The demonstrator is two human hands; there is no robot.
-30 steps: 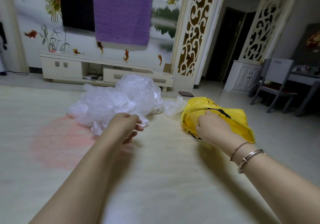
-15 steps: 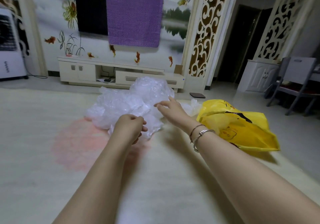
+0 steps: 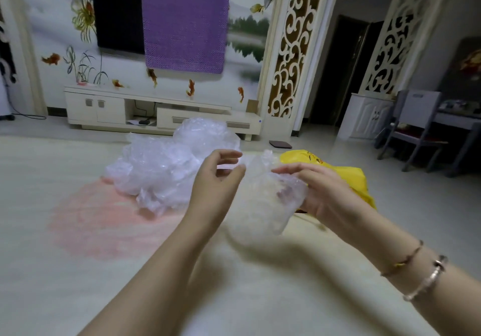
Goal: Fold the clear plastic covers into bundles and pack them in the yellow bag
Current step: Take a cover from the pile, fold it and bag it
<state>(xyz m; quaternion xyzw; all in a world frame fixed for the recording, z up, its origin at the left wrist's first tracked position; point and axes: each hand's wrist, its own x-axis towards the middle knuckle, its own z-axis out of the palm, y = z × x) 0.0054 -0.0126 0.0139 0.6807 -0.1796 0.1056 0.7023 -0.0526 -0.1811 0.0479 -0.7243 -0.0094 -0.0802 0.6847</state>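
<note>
A crumpled clear plastic cover (image 3: pixel 263 200) hangs in the air between my hands above the pale floor mat. My right hand (image 3: pixel 320 192) grips its right side, fingers curled round the plastic. My left hand (image 3: pixel 218 179) is just left of it with relaxed, spread fingers near its upper edge; I cannot tell whether they touch. A heap of clear plastic covers (image 3: pixel 169 164) lies on the mat behind my left hand. The yellow bag (image 3: pixel 346 174) lies on the mat behind my right hand, partly hidden by it.
A low white TV cabinet (image 3: pixel 156 109) runs along the far wall. A dark flat scale (image 3: pixel 279 144) sits on the floor by the carved screen. Grey chairs (image 3: pixel 413 132) and a table stand at the far right. The mat has a pink patch (image 3: pixel 104 216).
My right hand has pulled one cover out of the heap and drawn it back toward me. My left hand has uncurled and risen beside it.
</note>
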